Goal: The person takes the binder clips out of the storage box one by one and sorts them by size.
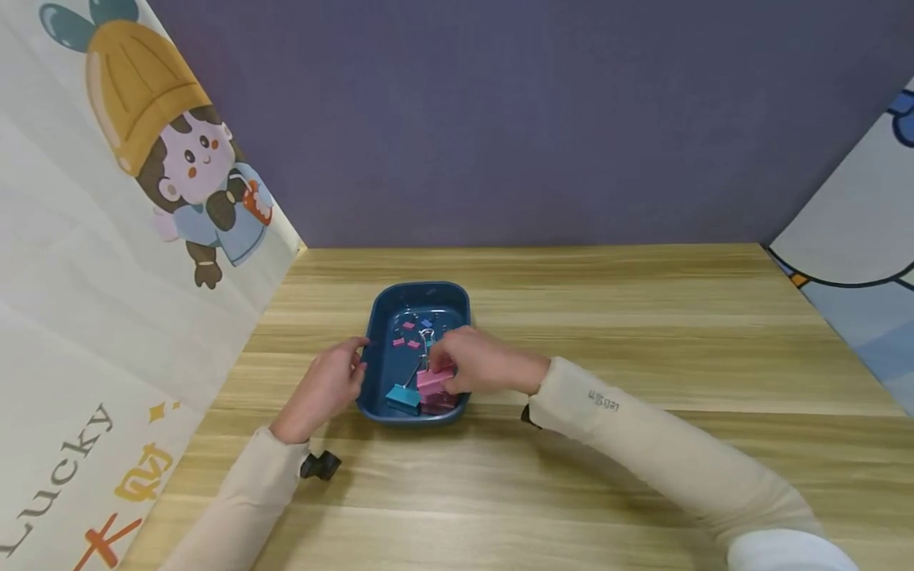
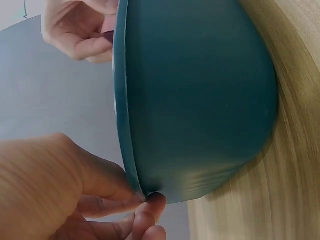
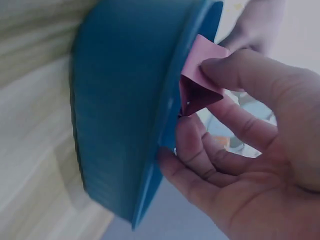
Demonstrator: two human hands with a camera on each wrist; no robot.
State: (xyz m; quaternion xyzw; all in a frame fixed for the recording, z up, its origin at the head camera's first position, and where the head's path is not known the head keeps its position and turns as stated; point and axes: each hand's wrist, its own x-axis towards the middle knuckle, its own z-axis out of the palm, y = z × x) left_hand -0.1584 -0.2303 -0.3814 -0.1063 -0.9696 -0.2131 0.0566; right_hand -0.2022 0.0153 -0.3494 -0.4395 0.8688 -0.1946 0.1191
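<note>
A dark blue plastic bin point(image 1: 380, 361) with rounded corners sits on the table, binder clips inside. My left hand point(image 1: 330, 386) pinches its left rim, thumb on the inner side and fingertips outside in the left wrist view. Over the bin's near right part, my right hand point(image 1: 480, 362) grips a large pink binder clip point(image 3: 200, 57) between thumb and fingers, around rim height. Below it lie a large teal binder clip point(image 1: 404, 397) and a dark pink one point(image 1: 439, 403). Farther back are several small pink clips point(image 1: 398, 342) and a small blue clip point(image 1: 427, 323). My right hand hides some contents.
The wood-grain table point(image 1: 628, 333) extends right of the bin and in front of it. A purple-grey panel point(image 1: 500, 119) rises behind. A white printed sheet point(image 1: 86, 277) stands along the left, another cartoon-printed panel point(image 1: 850, 230) along the right.
</note>
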